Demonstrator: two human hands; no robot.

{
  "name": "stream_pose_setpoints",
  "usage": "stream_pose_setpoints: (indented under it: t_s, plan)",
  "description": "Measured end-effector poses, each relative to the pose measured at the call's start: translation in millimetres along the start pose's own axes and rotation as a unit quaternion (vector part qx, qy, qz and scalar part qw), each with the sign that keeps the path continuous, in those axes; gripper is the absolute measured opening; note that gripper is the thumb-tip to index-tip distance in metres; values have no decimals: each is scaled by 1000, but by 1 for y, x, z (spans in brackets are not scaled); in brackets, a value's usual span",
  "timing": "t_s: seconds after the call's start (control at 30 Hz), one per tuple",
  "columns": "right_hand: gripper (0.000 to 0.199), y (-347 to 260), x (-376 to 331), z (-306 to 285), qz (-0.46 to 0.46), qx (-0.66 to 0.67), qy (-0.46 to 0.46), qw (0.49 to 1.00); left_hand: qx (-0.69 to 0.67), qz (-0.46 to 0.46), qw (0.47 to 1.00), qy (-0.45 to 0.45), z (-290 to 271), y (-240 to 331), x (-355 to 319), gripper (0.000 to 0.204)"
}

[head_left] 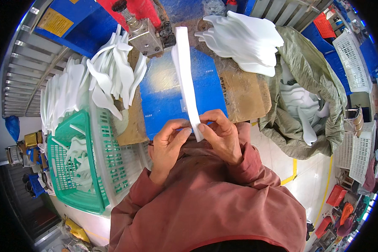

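Note:
A long, narrow white strip [185, 77], slightly curved and seen mostly edge-on, stands out from my body over a blue sheet [157, 94] on the work table. My right hand [224, 136] pinches its near end between thumb and fingers. On the other side of that end, my left hand [168, 145] is closed, with thumb and fingertips against the strip. The strip's far end reaches up beside a metal machine head [146, 38] with a spring. Whether it is one piece or several pressed together is hard to tell.
Wavy white pieces lie in a pile [243, 40] at the back right and in a heap [109, 73] at the left. A green basket [98, 185] at the left and a grey-green sack [300, 50] at the right hold more. Brown cardboard [243, 96] lies under the blue sheet.

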State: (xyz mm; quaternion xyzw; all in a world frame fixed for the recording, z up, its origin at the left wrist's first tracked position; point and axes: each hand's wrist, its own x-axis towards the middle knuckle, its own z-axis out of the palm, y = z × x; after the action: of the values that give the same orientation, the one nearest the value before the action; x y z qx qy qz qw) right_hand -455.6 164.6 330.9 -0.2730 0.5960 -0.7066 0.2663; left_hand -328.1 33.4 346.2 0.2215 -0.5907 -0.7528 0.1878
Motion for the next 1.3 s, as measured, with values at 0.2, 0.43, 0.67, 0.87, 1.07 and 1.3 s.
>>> stream_pose_setpoints:
  t_s: [0.2,0.43,0.67,0.87,1.07,1.3]
  plan:
    - [15,1,-2,0,15,-24,-22,999,14,12,999,31,4,-4,0,20]
    - [11,6,-1,10,54,47,-1,997,70,-5,996,63,10,-4,0,16]
    - [6,12,-3,13,90,105,26,990,74,-20,993,88,12,-8,4,14]
    - [8,24,-2,5,110,159,15,981,52,-14,996,73,8,-14,9,10]
    - [10,34,-2,8,155,229,48,960,50,19,996,68,8,-25,14,9]
    - [9,42,-2,11,118,259,64,956,81,51,992,86,12,-34,15,9]
